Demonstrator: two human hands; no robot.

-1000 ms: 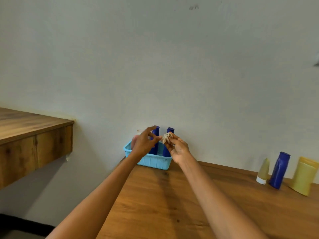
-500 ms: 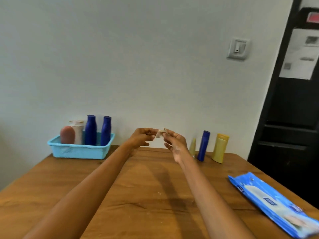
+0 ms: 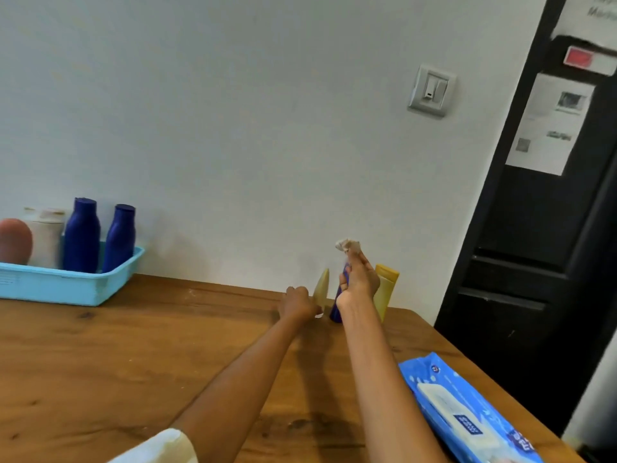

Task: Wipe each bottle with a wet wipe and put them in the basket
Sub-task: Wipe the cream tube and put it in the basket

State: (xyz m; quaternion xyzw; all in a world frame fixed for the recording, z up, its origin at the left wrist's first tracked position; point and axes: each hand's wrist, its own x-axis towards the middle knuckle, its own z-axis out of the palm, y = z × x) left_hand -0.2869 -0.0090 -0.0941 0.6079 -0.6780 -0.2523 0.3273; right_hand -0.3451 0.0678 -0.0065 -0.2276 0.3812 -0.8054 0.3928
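Observation:
My left hand (image 3: 297, 304) curls round the lower part of a small beige tube (image 3: 322, 286) that stands near the wall. My right hand (image 3: 359, 282) is raised just right of it and pinches a crumpled wet wipe (image 3: 347, 244) at its fingertips. That hand hides most of a dark blue bottle (image 3: 336, 310). A yellow bottle (image 3: 387, 289) stands behind my right wrist. The light blue basket (image 3: 66, 290) sits at the table's far left and holds two blue bottles (image 3: 81, 235), a white bottle (image 3: 46, 238) and a pink-brown bottle (image 3: 15, 240).
A blue pack of wet wipes (image 3: 467, 416) lies on the wooden table (image 3: 150, 362) at the right, beside my right forearm. The wall runs along the table's far edge. A black door (image 3: 534, 228) stands past the table's right edge.
Both hands have moved right, away from the basket to the standing bottles. The left hand let go of the wipe and closed on the beige tube; the right hand keeps the wipe.

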